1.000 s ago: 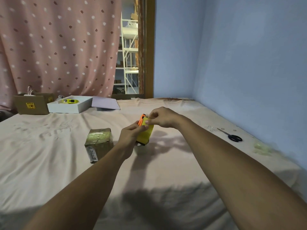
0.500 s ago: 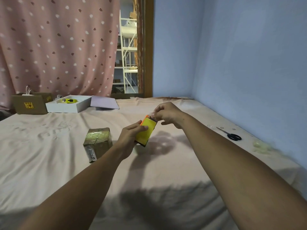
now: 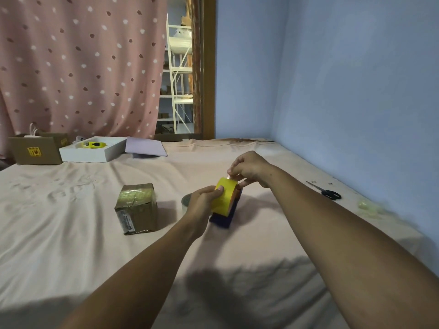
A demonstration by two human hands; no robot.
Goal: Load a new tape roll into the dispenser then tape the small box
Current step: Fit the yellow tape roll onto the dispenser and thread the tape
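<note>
A yellow tape roll [image 3: 224, 198] sits in a dark blue and orange dispenser [image 3: 225, 217] that rests on the pink cloth. My left hand [image 3: 202, 203] grips the roll's left side, thumb on its face. Just above the roll, my right hand [image 3: 248, 168] pinches the tape's free end at the top edge. The small cardboard box [image 3: 136, 208], covered on top with clear tape, stands to the left of my left hand, apart from it. A greyish roll [image 3: 186, 201] lies partly hidden behind my left hand.
Black scissors [image 3: 325, 191] and a crumpled wad of clear tape [image 3: 367, 206] lie at the right by the blue wall. At the back left stand a brown carton [image 3: 35, 149], a white tray [image 3: 92, 154] with a yellow tool, and a lilac sheet [image 3: 145, 147].
The dispenser with the yellow roll has come down from mid-air onto the cloth. My right hand has risen above the roll, pinching the tape end.
</note>
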